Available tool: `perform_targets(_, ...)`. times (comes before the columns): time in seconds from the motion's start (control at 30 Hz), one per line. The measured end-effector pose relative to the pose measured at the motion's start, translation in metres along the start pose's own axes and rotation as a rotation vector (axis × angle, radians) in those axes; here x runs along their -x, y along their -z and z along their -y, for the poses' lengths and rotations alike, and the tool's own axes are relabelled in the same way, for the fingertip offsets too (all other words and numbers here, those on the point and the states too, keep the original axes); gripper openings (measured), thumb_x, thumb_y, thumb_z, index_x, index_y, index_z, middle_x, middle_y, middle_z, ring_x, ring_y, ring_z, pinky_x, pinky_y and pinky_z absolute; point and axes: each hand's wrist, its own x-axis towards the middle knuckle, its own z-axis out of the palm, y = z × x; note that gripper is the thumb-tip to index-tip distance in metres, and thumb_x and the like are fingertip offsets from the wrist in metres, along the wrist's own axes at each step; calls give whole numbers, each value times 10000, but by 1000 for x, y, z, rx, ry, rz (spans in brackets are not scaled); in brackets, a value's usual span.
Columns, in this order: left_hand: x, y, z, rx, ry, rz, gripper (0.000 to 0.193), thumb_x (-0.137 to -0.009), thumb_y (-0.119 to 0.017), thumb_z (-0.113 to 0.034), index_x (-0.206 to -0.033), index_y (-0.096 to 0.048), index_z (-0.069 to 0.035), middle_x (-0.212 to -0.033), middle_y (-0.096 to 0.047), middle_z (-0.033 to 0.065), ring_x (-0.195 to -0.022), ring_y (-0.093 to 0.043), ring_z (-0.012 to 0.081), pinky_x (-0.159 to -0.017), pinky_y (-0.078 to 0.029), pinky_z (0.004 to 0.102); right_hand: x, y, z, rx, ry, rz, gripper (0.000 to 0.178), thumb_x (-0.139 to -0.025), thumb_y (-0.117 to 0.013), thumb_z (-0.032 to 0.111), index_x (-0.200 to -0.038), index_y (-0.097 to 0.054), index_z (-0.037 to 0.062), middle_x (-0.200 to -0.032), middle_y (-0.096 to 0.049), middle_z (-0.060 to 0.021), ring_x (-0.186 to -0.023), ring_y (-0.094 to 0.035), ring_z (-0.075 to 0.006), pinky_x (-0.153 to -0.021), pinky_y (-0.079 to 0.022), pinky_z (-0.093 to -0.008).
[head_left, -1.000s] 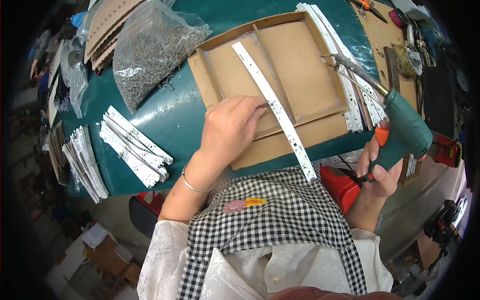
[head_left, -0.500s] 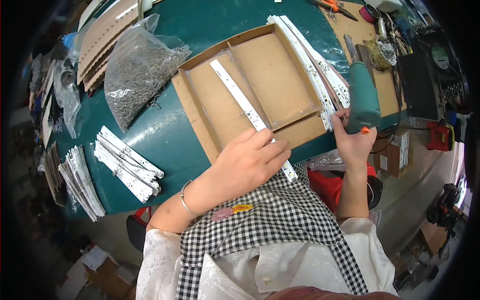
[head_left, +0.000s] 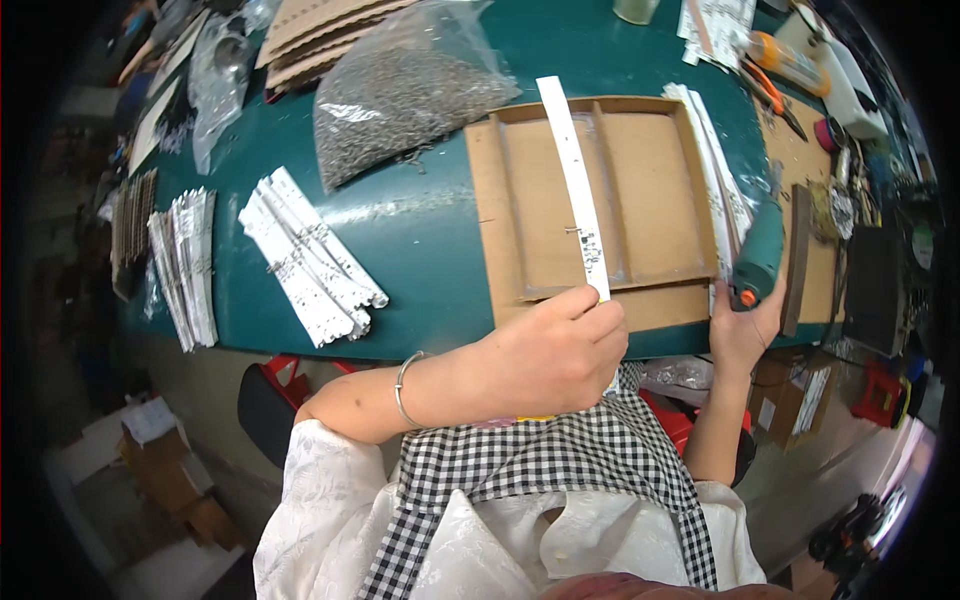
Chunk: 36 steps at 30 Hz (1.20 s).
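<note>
My left hand point(head_left: 568, 345) is closed on the near end of a long white circuit board strip point(head_left: 577, 185). The strip slants over the left compartment of a shallow cardboard tray point(head_left: 708, 215), its far end past the tray's back edge. A small metal pin point(head_left: 572, 231) sticks out from the strip's left side. To the right of the tray, my right hand point(head_left: 745, 325) is wrapped round a green cylindrical hand tool point(head_left: 762, 245) with an orange part at its near end. The tool's working tip is hard to make out.
Left on the green table point(head_left: 420, 250) lie bundled white strips point(head_left: 308, 262) and another stack point(head_left: 187, 265). Behind them sits a clear bag of small metal parts point(head_left: 400, 95). More strips point(head_left: 715, 165) lie right of the tray. Orange-handled pliers point(head_left: 770, 95) rest at the far right.
The strip has swung more upright, its far end now past the tray's back edge. My right hand's tool has tilted and dropped closer to the table. The whole view has shifted.
</note>
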Motion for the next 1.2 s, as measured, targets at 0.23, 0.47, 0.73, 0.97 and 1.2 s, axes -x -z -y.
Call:
perform_targets(0.23,58,42,-2,-7,219,-43,271,-679,-683,-128,-895,-670,34,-920,-594,81,-811,-529,206,-703,-458,338,16,9,-32,-460,-156,-17,516,-841,-726,-96,-1318,-532,-69,-1086,-636,-63,-908,-593,-116,-881,-481,-279)
perform_targets(0.47,143,90,19,-240,544,-58,241,-732,-658,-90,-956,-738,-52,-1011,-708,64,-803,-610,210,-714,-509,341,15,46,14,-888,-111,125,723,-777,-736,-101,-1418,-406,-58,-1017,-512,-53,-871,-501,-136,-845,-447,-274)
perform_targets(0.73,200,83,40,-323,788,-14,238,-719,-651,-4,-908,-775,-78,-950,-737,36,-820,-622,213,-746,-517,343,28,37,39,-957,-211,290,787,-768,-781,-37,-1436,-367,-51,-907,-465,-55,-784,-526,-130,-744,-452,-246)
perform_targets(0.97,208,82,36,-288,844,-2,227,-734,-644,-5,-924,-754,-62,-961,-720,32,-867,-630,216,-811,-520,358,44,29,48,-923,-304,369,755,-758,-746,-76,-1428,-400,-38,-942,-493,-53,-813,-530,-132,-791,-460,-252)
perform_targets(1.2,200,87,36,-304,815,5,269,-709,-636,60,-943,-729,-32,-1003,-715,65,-886,-631,258,-813,-508,386,64,7,58,-867,-359,285,553,-823,-671,-164,-1310,-440,-40,-975,-522,-74,-833,-572,-134,-756,-504,-258)
